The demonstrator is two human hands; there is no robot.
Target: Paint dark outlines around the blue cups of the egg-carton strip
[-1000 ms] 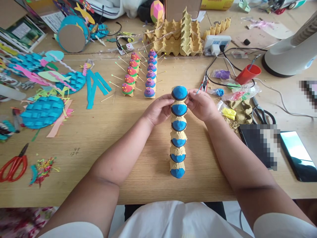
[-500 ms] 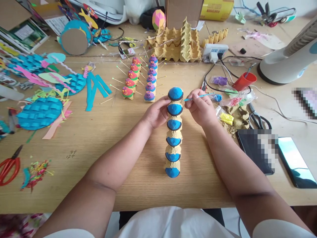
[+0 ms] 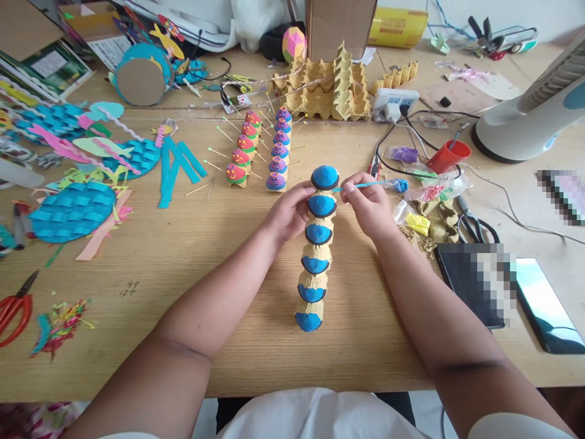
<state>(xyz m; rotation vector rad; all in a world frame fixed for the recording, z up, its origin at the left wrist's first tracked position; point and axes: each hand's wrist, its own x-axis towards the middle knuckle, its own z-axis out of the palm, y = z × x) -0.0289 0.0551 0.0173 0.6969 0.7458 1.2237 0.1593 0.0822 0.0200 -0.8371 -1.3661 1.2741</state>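
Note:
A strip of egg carton (image 3: pixel 317 250) runs toward me over the table, its several bumps topped with blue and edged in a dark band. My left hand (image 3: pixel 290 210) grips its far end from the left side, thumb near the top bump. In my right hand (image 3: pixel 367 203) a thin blue stick (image 3: pixel 364 185) is pinched between thumb and fingers. The stick's left tip meets the strip's right side, just under the farthest blue bump. Beyond the hands stand two finished-looking carton strips, one red and green (image 3: pixel 245 148), one purple and blue (image 3: pixel 280 149), with pins sticking out.
Scissors with red handles (image 3: pixel 16 308) and paper scraps (image 3: pixel 61 326) lie at left, below woven blue paper fish (image 3: pixel 73 211). At right are a red cup (image 3: pixel 450 157), clay packets (image 3: pixel 417 222), black scissors (image 3: pixel 478 227) and a phone (image 3: pixel 548 305). Egg trays (image 3: pixel 315 91) stand behind.
The blue stick has moved left, its tip now reaching the strip below the top bump. The near end of the strip has swung a little to the left.

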